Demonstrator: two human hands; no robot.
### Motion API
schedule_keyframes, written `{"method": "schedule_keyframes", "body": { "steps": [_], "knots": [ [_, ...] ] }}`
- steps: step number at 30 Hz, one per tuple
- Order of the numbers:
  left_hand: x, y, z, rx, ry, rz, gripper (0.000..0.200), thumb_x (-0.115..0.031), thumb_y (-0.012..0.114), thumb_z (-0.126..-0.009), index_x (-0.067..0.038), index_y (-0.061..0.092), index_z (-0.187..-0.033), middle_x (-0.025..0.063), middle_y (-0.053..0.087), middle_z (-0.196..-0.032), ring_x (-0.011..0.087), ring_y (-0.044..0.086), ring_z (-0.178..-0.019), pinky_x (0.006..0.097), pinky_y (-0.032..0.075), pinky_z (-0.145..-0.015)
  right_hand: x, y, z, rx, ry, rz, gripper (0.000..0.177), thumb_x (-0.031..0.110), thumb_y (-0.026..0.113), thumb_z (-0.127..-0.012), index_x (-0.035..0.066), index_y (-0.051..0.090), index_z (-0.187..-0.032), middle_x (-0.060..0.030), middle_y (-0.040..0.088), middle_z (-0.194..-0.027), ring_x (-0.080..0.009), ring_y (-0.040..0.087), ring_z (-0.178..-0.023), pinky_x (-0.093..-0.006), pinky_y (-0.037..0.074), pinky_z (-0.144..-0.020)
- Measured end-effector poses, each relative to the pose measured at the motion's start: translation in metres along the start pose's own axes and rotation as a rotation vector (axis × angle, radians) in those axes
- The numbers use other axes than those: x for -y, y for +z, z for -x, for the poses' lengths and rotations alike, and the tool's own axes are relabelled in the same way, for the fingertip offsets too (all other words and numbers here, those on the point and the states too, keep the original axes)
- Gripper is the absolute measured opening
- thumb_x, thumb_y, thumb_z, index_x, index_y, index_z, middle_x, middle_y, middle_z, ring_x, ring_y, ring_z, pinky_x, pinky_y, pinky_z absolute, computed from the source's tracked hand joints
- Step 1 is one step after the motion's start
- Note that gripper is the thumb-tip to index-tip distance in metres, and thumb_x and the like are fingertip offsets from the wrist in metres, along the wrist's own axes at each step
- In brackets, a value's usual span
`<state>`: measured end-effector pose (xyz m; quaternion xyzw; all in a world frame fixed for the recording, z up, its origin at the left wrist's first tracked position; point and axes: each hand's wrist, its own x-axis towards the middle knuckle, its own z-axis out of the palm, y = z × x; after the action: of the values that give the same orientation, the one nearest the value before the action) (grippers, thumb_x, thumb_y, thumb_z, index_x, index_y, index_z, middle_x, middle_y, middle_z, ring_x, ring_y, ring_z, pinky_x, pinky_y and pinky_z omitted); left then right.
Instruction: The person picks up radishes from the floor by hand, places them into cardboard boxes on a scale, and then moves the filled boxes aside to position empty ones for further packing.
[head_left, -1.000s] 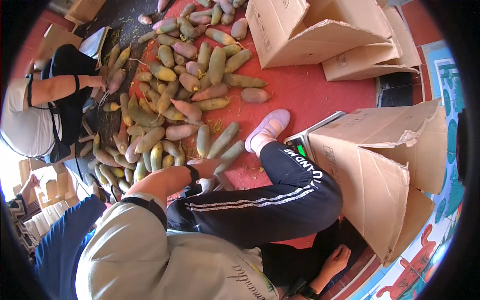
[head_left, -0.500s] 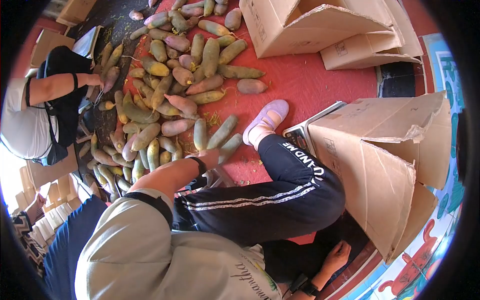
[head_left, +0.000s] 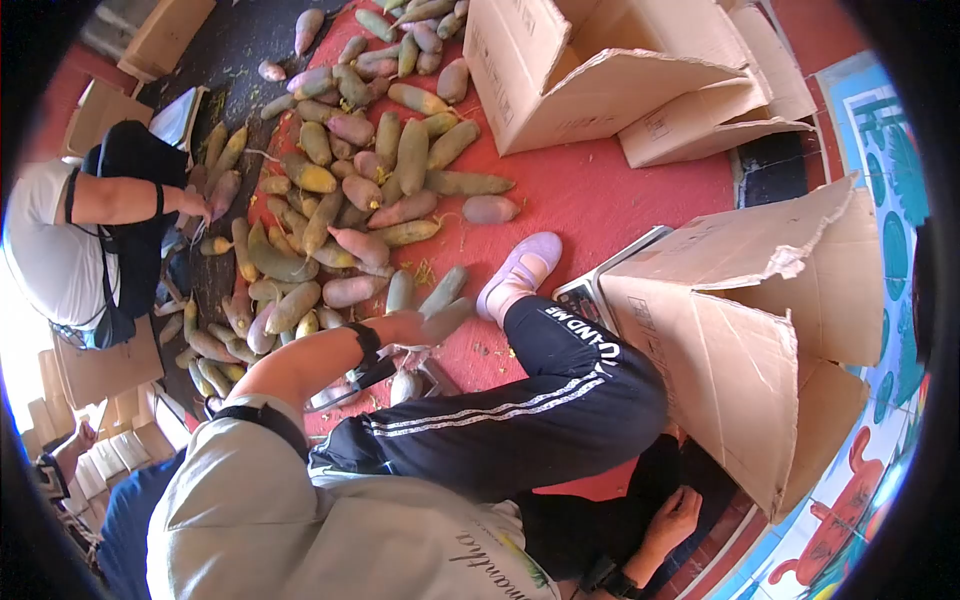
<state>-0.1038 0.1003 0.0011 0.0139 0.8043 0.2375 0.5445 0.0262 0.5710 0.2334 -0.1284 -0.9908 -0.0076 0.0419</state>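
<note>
My left hand (head_left: pixel 405 328), blurred, is closed around one end of a green radish-like root (head_left: pixel 447 320), beside two similar roots on the red floor. Below that hand are a dark metal frame (head_left: pixel 436 378) and a pale root (head_left: pixel 406 386). At the lower right, my right hand (head_left: pixel 676 514) rests by dark cloth with its fingers curled in; nothing shows in it. A large pile of green and pinkish roots (head_left: pixel 350 190) spreads across the floor beyond my left hand.
Open cardboard boxes stand at the upper right (head_left: pixel 610 95) and right (head_left: pixel 700 350), the latter on a scale (head_left: pixel 580 300). At the left, a seated person (head_left: pixel 75 235) handles roots. Another person's hand (head_left: pixel 80 440) shows at lower left.
The view has shifted slightly. My left hand and the green root have moved down toward my leg, uncovering more of the metal frame. My right hand looks the same.
</note>
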Motion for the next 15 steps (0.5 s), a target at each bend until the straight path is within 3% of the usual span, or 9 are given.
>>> {"method": "schedule_keyframes", "body": {
  "steps": [3,5,8,11,12,13,15],
  "knots": [
    [0.012,-0.004,0.006,-0.03,0.012,-0.032,0.065,-0.057,0.051,-0.072,0.001,0.056,-0.102,0.0225,0.058,-0.103,0.0354,0.056,-0.096,0.0408,0.042,-0.083,0.003,-0.002,-0.001,-0.032,0.006,-0.017,0.007,0.005,0.05,-0.081,-0.001,0.054,-0.083,-0.0177,0.052,-0.08,-0.036,0.053,-0.071,-0.041,0.044,-0.061],
    [0.005,-0.014,0.024,-0.193,-0.007,-0.14,0.063,-0.057,0.048,-0.075,0.0,0.058,-0.1,0.0212,0.061,-0.093,0.037,0.058,-0.088,0.0414,0.045,-0.078,0.006,-0.003,-0.004,-0.079,0.003,-0.031,0.007,0.004,0.051,-0.08,-0.001,0.054,-0.084,-0.0172,0.053,-0.079,-0.0355,0.054,-0.071,-0.0407,0.044,-0.061],
    [0.005,-0.034,0.046,-0.268,-0.057,-0.223,0.058,-0.056,0.045,-0.078,-0.003,0.06,-0.094,0.0205,0.062,-0.087,0.0379,0.059,-0.079,0.0443,0.046,-0.072,0.001,0.001,-0.003,-0.163,-0.017,-0.084,0.006,0.003,0.052,-0.079,0.0,0.054,-0.083,-0.0167,0.053,-0.078,-0.035,0.054,-0.071,-0.0401,0.044,-0.061],
    [0.034,-0.047,0.038,-0.355,-0.035,-0.106,0.06,-0.055,0.04,-0.082,0.0,0.06,-0.096,0.0223,0.06,-0.095,0.0376,0.058,-0.088,0.0431,0.045,-0.079,0.004,0.0,-0.005,-0.219,-0.004,-0.15,0.004,0.003,0.052,-0.079,0.0,0.054,-0.081,-0.0159,0.053,-0.077,-0.0344,0.054,-0.07,-0.0397,0.043,-0.06],
    [0.042,-0.049,0.04,-0.465,0.181,-0.18,0.058,-0.053,0.034,-0.085,-0.002,0.06,-0.096,0.0236,0.06,-0.094,0.0383,0.057,-0.09,0.0427,0.043,-0.08,0.005,-0.001,-0.006,-0.244,0.02,-0.148,0.004,0.003,0.052,-0.079,0.0,0.054,-0.081,-0.0159,0.053,-0.077,-0.0344,0.054,-0.07,-0.0397,0.043,-0.06],
    [0.027,-0.062,0.054,-0.374,0.027,-0.233,0.047,-0.045,0.035,-0.087,-0.008,0.055,-0.109,0.022,0.06,-0.095,0.0385,0.056,-0.091,0.0451,0.042,-0.082,0.005,0.0,-0.007,-0.236,0.015,-0.157,0.004,0.003,0.053,-0.078,0.0,0.054,-0.081,-0.0153,0.054,-0.078,-0.0339,0.054,-0.071,-0.0398,0.043,-0.061],
    [0.057,-0.066,0.03,-0.492,0.141,-0.618,0.042,-0.037,0.039,-0.087,-0.016,0.044,-0.123,0.0214,0.06,-0.095,0.0395,0.056,-0.093,0.0481,0.041,-0.083,0.003,0.003,-0.007,-0.272,-0.007,-0.188,0.003,0.004,0.054,-0.078,0.002,0.054,-0.079,-0.0142,0.055,-0.077,-0.033,0.054,-0.072,-0.0397,0.044,-0.062]
  ]
}}
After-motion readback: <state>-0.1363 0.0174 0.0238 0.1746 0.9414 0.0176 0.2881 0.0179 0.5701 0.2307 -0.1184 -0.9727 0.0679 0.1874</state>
